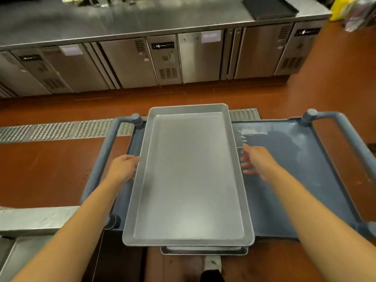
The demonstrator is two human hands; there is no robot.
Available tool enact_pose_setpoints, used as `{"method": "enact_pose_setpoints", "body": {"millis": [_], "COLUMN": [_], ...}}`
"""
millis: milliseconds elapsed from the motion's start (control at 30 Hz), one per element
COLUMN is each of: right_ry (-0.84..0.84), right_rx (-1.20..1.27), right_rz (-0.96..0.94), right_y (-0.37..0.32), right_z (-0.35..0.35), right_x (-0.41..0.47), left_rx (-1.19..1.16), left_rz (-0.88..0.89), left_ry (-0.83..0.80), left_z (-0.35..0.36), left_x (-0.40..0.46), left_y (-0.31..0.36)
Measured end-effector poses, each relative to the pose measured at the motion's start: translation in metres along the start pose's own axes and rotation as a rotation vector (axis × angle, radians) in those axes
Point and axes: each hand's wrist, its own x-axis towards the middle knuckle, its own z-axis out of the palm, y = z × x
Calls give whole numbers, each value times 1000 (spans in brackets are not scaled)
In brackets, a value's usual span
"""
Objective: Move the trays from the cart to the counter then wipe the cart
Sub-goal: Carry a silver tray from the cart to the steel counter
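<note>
**Both bare arms reached forward, hands spread apart**

Two bare forearms extended forward from the lower corners of the view, angling in toward each other. The left hand (124, 167) was turned palm inward, its fingers curled at the left long edge of the shallow rectangular grey metal tray (189, 180), touching or very nearly so; whether the grip had closed could not be told. The right hand (255, 159) was blurred, fingers loosely spread and pointing inward, just beside the tray's right edge without clasping it. Both wrists were straight, level with each other.
</note>
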Motion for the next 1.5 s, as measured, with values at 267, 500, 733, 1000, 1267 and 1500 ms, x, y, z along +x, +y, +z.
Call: {"method": "enact_pose_setpoints", "body": {"millis": [267, 500, 733, 1000, 1267, 1500], "right_ry": [108, 115, 97, 4, -83, -88], "right_rx": [-72, -73, -45, -86, -166, -175], "right_rz": [83, 129, 190, 236, 264, 272], "right_y": [11, 16, 9, -9, -24, -22], "right_z": [11, 24, 30, 25, 27, 24], "right_x": [44, 58, 66, 70, 66, 65], "left_rx": [-46, -78, -212, -157, -135, -111], "left_rz": [-118, -162, -339, -363, -411, -439], "left_ry": [-30, -23, -209, -301, -320, -318], "left_z": [12, 10, 3, 3, 1, 4], "left_x": [62, 92, 109, 122, 126, 119], "left_y": [-14, -8, -1, 12, 23, 28]}}
